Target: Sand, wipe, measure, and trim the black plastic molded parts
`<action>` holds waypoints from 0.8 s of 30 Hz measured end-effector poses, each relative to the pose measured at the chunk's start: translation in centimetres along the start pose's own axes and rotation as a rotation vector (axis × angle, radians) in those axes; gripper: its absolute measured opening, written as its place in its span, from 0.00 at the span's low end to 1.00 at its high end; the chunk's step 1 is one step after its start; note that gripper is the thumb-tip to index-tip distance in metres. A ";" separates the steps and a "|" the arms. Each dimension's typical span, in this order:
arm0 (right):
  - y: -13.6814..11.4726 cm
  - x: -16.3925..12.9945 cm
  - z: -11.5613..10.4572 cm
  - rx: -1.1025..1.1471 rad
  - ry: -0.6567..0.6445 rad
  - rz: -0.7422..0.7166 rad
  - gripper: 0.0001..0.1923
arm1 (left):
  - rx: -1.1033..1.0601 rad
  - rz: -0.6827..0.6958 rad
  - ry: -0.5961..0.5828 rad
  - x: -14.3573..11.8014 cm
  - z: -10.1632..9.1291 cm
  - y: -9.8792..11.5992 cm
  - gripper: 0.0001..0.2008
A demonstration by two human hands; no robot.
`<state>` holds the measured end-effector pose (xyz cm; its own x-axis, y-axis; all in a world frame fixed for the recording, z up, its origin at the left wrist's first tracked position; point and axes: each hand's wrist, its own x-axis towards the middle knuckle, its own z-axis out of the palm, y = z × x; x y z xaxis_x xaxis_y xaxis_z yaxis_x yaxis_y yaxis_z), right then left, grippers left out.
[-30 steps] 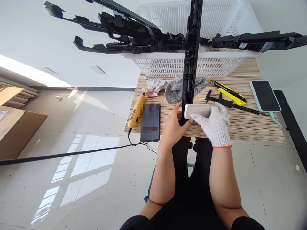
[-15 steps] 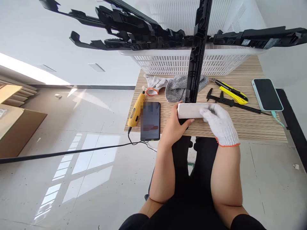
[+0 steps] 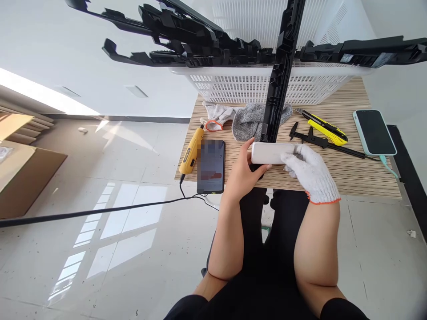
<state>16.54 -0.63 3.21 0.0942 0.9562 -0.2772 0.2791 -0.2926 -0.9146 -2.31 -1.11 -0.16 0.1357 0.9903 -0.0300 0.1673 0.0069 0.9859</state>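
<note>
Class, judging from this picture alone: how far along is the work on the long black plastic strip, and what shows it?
Already done: nothing shows a finished piece set apart. In hand: the bare left hand steadies the long black strip near its lower end, while the gloved right hand presses a white block across it. Left: more black strips lie across the white basket; whether they are worked cannot be told.

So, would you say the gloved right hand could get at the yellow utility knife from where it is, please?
Probably yes: the right hand is shut on the white block, so it must let go first, but bare tabletop and only the black caliper separate it from the yellow utility knife.
</note>
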 end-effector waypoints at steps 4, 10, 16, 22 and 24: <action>0.1 -0.2 -1.6 -0.041 0.049 0.080 0.14 | -0.040 -0.060 -0.027 0.0 -0.1 -0.1 0.41; 0.2 0.0 -0.9 -0.039 0.016 0.034 0.15 | -0.060 -0.026 -0.049 0.1 -0.1 -0.1 0.41; -0.4 -0.3 0.8 -0.009 -0.039 0.011 0.15 | 0.084 0.037 0.006 0.1 -0.2 0.3 0.40; -0.6 -0.3 1.1 -0.004 -0.040 0.038 0.14 | 0.065 0.022 0.011 0.2 -0.2 0.0 0.44; -0.5 -0.3 0.9 -0.033 -0.041 0.076 0.14 | 0.029 0.026 0.003 0.3 -0.2 -0.2 0.45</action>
<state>15.55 -0.73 3.52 0.0773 0.9304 -0.3582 0.3039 -0.3642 -0.8804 -2.51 -0.83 -0.36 0.1375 0.9905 -0.0034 0.1923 -0.0233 0.9811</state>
